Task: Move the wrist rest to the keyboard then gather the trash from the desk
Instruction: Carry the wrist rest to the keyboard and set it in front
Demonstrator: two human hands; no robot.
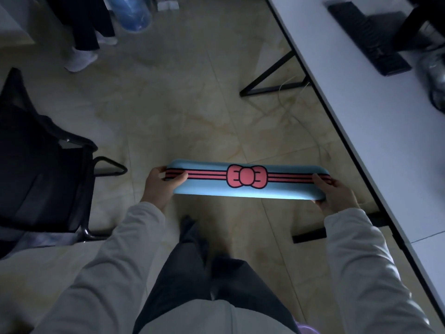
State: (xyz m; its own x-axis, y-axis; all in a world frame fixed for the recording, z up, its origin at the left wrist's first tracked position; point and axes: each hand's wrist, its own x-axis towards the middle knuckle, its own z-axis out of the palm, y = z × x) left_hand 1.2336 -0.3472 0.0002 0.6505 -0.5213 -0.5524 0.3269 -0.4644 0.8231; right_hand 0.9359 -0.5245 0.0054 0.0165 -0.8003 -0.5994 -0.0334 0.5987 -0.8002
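Floor [192, 97]: beige marbled tile, dim, spread beneath and all around the wrist rest.
Worktop [375, 121]: white with a dark edge, running diagonally along the right side, just right of the wrist rest's right end; black metal legs below it.
Chair [41, 169]: black, mesh-backed with a metal frame, well left of the wrist rest, standing on the floor.
Legs of the wearer [204, 273]: dark trousers, directly below the wrist rest.
Sleeves [125, 249]: pale grey, reaching up from the lower edge to both ends of the wrist rest.
Wrist rest [248, 179]: long light-blue pad with pink and black stripes and a pink bow at mid-length; held level in the air above the floor, left of the worktop edge, not on the worktop.
Keyboard [368, 37]: black, lying on the worktop, far up and right of the wrist rest, well apart from it.
Clear plastic item [433, 75]: crumpled, on the worktop just right of the keyboard, up and right of the wrist rest; kind unclear.
Second person's feet [81, 56]: white shoes and dark trousers, far up and left of the wrist rest.
Blue bag [131, 13]: at the top edge, beside those feet.
Left hand [161, 186]: grip closed on the left end of the wrist rest, thumb on top.
Right hand [337, 191]: grip closed on the right end, thumb on top.
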